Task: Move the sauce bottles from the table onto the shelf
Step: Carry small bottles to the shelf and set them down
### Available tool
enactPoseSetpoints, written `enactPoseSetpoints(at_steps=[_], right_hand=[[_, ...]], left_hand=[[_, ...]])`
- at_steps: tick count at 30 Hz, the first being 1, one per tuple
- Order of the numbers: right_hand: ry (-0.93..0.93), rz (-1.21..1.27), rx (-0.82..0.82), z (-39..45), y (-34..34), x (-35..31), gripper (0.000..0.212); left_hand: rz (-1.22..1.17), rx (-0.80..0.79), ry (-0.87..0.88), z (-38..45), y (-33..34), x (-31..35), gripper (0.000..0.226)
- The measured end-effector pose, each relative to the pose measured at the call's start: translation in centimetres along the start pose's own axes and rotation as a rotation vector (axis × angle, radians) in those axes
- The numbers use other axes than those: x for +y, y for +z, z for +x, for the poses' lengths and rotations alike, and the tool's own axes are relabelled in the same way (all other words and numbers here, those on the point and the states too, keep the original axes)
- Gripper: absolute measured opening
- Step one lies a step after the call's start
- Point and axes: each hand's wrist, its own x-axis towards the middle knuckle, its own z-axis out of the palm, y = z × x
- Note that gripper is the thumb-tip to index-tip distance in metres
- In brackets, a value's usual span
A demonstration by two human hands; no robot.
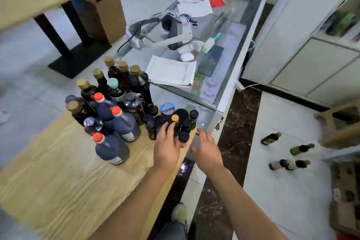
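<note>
Many sauce bottles stand crowded on the far right part of the wooden table (58,171). Large dark bottles with red caps (112,149) are nearest, and tall dark bottles with gold caps (139,82) stand behind them. A cluster of small dark bottles (184,121) sits at the table's right edge, with a blue-lidded jar (167,108) among them. My left hand (166,146) lies against this cluster, its spread fingers touching a small bottle beside the yellow-capped one (175,119). My right hand (204,148) hovers open just off the table's right edge. Several bottles (270,138) stand on a white surface at the right.
Beyond the bottles, a glass counter (224,45) holds a white headset (175,31) and papers (171,71). A second wooden table (23,2) and a cardboard box (105,15) are at the upper left. White cabinets (311,64) stand at the right.
</note>
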Motion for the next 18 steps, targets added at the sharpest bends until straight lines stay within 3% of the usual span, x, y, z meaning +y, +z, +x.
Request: enactPoseSetpoints(at_steps=[2, 6, 13, 18], right_hand=[[0.009, 0.037, -0.035, 1.0, 0.4, -0.5, 0.055], [0.065, -0.026, -0.154, 2.3, 1.9, -1.0, 0.054], [0.070, -0.045, -0.202, 4.0, 2.9, -0.6, 0.051], [0.100, -0.028, -0.201, 4.5, 2.8, -0.8, 0.035]], left_hand=[[0.041, -0.029, -0.035, 0.8, -0.2, 0.0, 0.052], [0.251, -0.095, 0.079, 1.6, 0.1, -0.5, 0.050], [0.576, -0.112, 0.153, 2.2, 0.2, -0.3, 0.057], [0.599, -0.105, 0.140, 2.3, 0.2, -0.3, 0.054]])
